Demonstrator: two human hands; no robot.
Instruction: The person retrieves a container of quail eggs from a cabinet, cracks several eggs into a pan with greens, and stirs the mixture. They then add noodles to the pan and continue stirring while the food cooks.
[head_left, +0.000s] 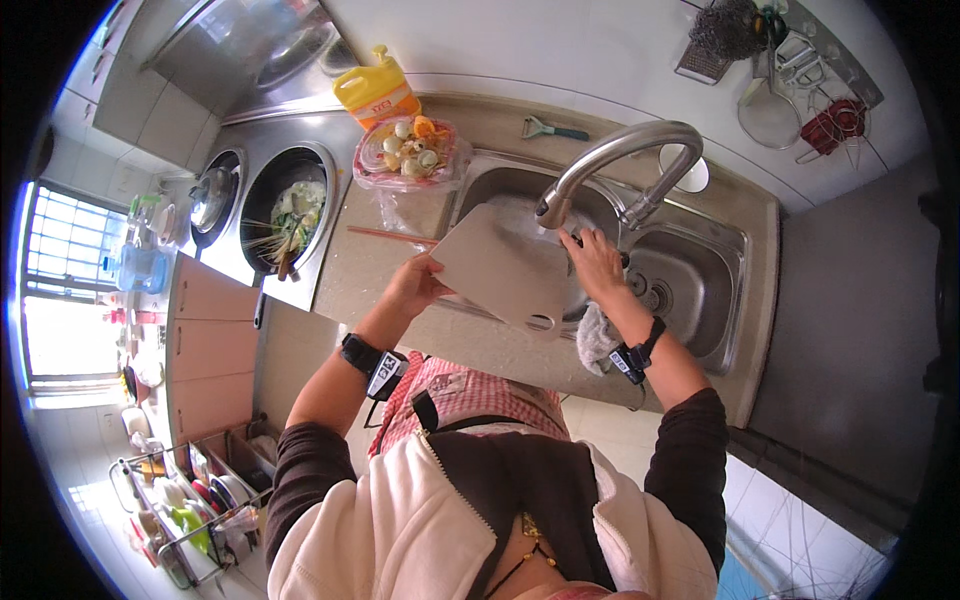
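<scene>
My left hand (414, 283) grips the left edge of a pale cutting board (499, 274), which is tilted over the left basin (487, 184) of a stainless steel sink. The board has an oval handle hole at its near right corner. Beside the board's right edge, my right hand (595, 262) is closed around a black-handled utensil (624, 259); the rest of it is mostly hidden by my fingers and the board. The curved metal faucet (626, 154) ends just above my right fingertips. A grey cloth (595, 341) hangs over the sink's front edge below my right wrist.
Chopsticks (390, 235) and a bag-lined bowl of eggshells and scraps (409, 150) lie left of the sink. Behind stand a yellow jug (377, 90) and a peeler (555, 131). A wok with greens (292, 210) sits on the stove. The right basin (697, 300) adjoins.
</scene>
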